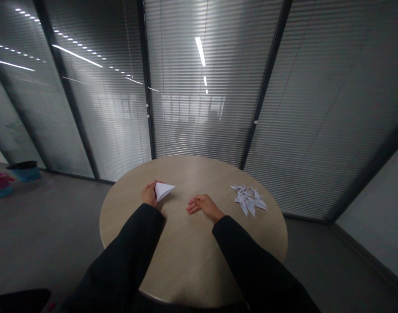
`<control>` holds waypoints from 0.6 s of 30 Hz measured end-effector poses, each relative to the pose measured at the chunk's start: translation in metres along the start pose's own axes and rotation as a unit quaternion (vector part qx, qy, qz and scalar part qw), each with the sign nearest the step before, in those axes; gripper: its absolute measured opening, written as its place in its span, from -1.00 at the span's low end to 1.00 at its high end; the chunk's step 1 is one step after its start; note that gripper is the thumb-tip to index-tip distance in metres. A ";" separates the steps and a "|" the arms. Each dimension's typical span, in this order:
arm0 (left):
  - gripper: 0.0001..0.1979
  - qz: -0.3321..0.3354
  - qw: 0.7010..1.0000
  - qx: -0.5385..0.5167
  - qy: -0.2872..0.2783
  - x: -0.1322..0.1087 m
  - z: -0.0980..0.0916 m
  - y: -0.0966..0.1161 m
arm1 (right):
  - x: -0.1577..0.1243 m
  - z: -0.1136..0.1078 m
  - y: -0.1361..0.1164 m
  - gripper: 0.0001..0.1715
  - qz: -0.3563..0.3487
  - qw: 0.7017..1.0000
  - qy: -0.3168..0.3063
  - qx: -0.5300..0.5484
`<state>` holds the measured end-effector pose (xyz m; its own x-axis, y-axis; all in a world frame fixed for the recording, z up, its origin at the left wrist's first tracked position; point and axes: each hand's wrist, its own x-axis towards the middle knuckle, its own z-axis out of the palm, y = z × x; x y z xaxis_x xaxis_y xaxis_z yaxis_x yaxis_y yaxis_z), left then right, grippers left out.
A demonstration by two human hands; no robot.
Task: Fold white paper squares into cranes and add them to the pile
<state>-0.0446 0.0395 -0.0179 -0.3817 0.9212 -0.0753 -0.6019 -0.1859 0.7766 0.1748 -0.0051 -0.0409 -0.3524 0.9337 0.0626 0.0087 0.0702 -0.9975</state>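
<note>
My left hand (149, 194) is closed on a white folded paper triangle (163, 190), pinching it at its left end just above the round wooden table (186, 256). The paper's tip points right. My right hand (202, 204) rests on the tabletop a little to the right of the paper, fingers stretched out toward the left, holding nothing. Both arms wear black sleeves.
A pile of several folded white paper shapes (249, 200) lies on the table's right side. Glass partitions with blinds (199, 87) stand close behind the table. Blue and pink bins (10, 176) sit on the grey floor at far left.
</note>
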 end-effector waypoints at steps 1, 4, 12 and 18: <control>-0.91 -0.003 1.000 -0.008 0.018 0.002 -0.002 0.001 | 0.000 -0.001 0.000 -0.48 -0.005 1.000 0.007 0.002; -0.94 -0.026 1.000 0.011 0.000 0.003 -0.002 -0.002 | 0.000 -0.001 -0.003 -0.46 -0.037 0.999 0.027 0.010; -0.79 -0.048 0.981 0.124 -0.139 -0.019 0.011 -0.027 | -0.008 0.011 -0.020 -0.43 -0.158 0.985 -0.022 -0.069; -0.70 -0.040 0.956 0.199 -0.210 -0.030 0.015 -0.037 | -0.006 0.011 -0.019 -0.63 -0.215 0.968 -0.034 -0.127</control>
<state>0.0001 0.0237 -0.0349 0.0195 0.9986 0.0484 -0.2711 -0.0414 0.9616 0.1668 -0.0162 -0.0229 -0.4359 0.7739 0.4594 0.0747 0.5398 -0.8385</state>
